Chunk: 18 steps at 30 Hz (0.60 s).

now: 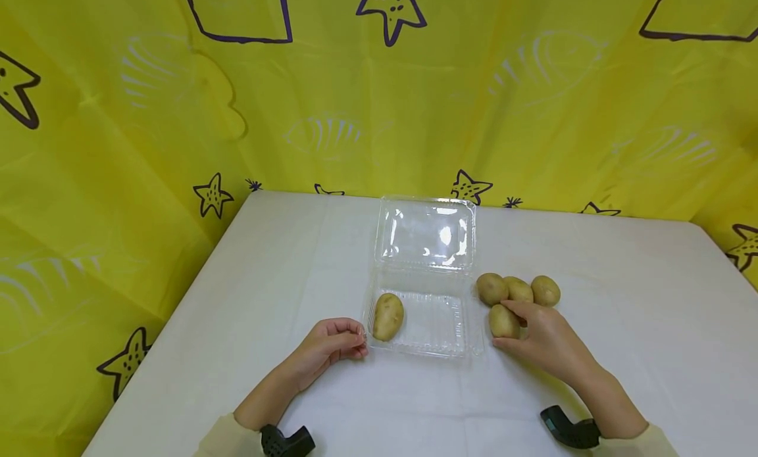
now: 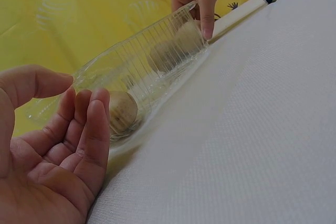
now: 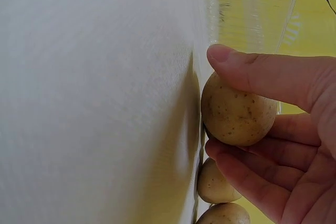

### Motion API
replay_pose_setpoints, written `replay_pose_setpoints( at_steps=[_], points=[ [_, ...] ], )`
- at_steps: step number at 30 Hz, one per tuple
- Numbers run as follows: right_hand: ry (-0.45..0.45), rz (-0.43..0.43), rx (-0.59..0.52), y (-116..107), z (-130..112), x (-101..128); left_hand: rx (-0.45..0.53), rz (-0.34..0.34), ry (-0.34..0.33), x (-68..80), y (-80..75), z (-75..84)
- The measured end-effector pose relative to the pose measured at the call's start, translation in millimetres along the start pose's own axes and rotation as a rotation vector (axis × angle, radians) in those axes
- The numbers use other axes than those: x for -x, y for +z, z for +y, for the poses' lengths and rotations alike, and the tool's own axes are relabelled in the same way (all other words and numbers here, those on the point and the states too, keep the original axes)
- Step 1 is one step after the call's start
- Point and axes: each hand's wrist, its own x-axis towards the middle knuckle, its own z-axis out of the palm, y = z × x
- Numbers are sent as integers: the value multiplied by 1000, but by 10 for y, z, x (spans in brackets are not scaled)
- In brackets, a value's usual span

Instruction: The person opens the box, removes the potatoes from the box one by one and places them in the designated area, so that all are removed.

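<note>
A clear plastic clamshell container [image 1: 426, 352] lies on the table with its lid [image 1: 425, 237] folded back. One potato [image 1: 388, 317] sits at the left side of its base. At the base's left edge, my left hand [image 1: 334, 345] pinches the rim between thumb and curled fingers. To the right of the container, my right hand [image 1: 551, 342] grips a potato [image 3: 239, 108], thumb on one side and fingers on the other. Just beyond that potato are three more: a left one [image 1: 492, 288], a middle one [image 1: 518, 290] and a right one [image 1: 545, 290].
A white cloth covers the table [image 1: 639, 279]. Yellow curtains [image 1: 414, 102] printed with starfish and fish hang behind it and along the left side. Dark wrist cameras [image 1: 570, 428] are strapped to both forearms.
</note>
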Motion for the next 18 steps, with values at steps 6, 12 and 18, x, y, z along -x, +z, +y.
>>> replay_pose_setpoints(
  at_steps=[6,12,18],
  points=[
    [6,-10,5,-2,0,1,-6,-2,6,-3,3,6],
    [22,-22,6,-9,-4,-4,-9,-1,10,-10,2,8],
    [40,-27,-1,-20,-20,-10,-10,2,8,-16,2,6]
  ],
)
